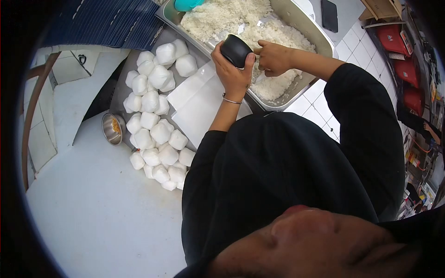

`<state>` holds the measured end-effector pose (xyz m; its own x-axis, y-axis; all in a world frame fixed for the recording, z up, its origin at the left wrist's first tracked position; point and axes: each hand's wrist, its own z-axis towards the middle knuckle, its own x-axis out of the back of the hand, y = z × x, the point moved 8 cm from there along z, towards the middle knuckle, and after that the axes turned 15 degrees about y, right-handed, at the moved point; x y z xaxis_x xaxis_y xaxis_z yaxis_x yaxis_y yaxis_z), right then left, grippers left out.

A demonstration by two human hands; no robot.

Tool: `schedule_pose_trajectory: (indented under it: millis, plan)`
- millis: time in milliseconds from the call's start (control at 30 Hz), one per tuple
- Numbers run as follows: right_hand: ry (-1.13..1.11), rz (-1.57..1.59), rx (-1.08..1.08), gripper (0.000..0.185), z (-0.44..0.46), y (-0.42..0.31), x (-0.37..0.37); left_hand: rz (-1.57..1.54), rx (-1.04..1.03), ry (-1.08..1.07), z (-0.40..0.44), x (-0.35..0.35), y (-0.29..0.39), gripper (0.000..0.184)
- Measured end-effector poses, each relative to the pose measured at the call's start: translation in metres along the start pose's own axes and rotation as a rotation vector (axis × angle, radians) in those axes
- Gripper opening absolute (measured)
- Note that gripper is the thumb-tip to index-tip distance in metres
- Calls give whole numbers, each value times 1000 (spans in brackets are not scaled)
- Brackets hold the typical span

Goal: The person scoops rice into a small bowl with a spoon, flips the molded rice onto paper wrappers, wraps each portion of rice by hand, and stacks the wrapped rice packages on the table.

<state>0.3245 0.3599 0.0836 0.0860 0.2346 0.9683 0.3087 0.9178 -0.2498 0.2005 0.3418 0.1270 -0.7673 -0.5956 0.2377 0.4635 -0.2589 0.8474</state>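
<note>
My left hand (pixel 232 76) is wrapped round a small black bowl (pixel 235 51), which is tilted so that its dark outside faces me. Close by on the right, my right hand (pixel 276 59) is over the cooked rice, its fingers loosely bent and apart beside the bowl. I see nothing held in it, though its palm is hidden. Under both hands lies white rice (pixel 287 39) in a large metal tray (pixel 303 88). What the bowl contains is out of sight.
Several white wrapped bundles (pixel 150 101) crowd the left side, next to white paper sheets (pixel 197 99). A metal bowl (pixel 112 129) with yellow bits stands beyond them. A turquoise scoop (pixel 187 4) lies in the rice; a black phone (pixel 329 16) is at upper right.
</note>
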Motion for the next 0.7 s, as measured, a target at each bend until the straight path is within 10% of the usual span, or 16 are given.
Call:
schedule_pose_trajectory:
  millis: [500,700]
  plan:
    - [-36,325,-149,20,-25,34,-5,-135,-33,46,5,10,7,78]
    - [291,167,-578,19,-93,66,62,-502,718,-88,-13,19,-10,53]
